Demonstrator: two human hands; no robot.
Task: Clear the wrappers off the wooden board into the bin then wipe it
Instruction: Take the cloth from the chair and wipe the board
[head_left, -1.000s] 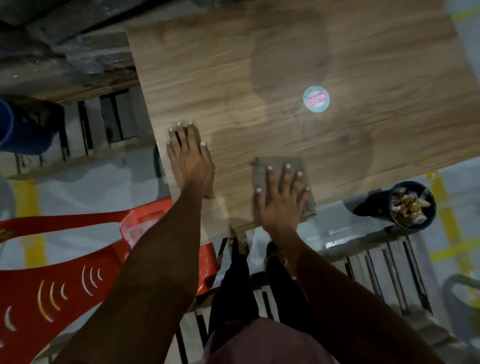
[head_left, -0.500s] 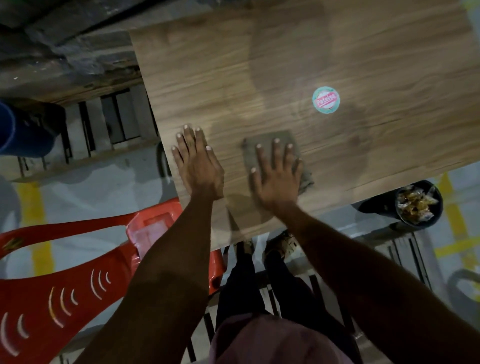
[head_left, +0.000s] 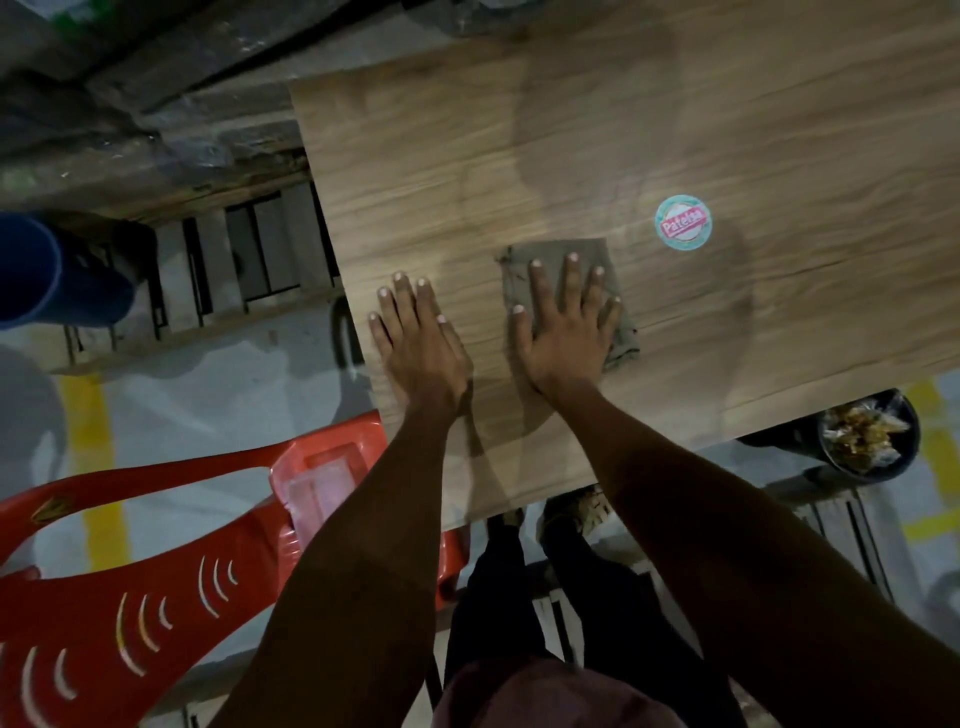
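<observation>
The left hand (head_left: 418, 338) is laid flat, fingers straight, on the wooden board (head_left: 779, 130). Just to its right, a grey cloth (head_left: 621, 322) is pressed down by the spread right hand (head_left: 566, 325). Beyond the right fingertips a round sticker (head_left: 683, 222) is seen. Right of the right hand, below the board's edge, wrappers fill a black bin (head_left: 868, 439).

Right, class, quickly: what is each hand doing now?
Left hand: open, flat on the wooden board.
Right hand: open, pressing the cloth.
</observation>
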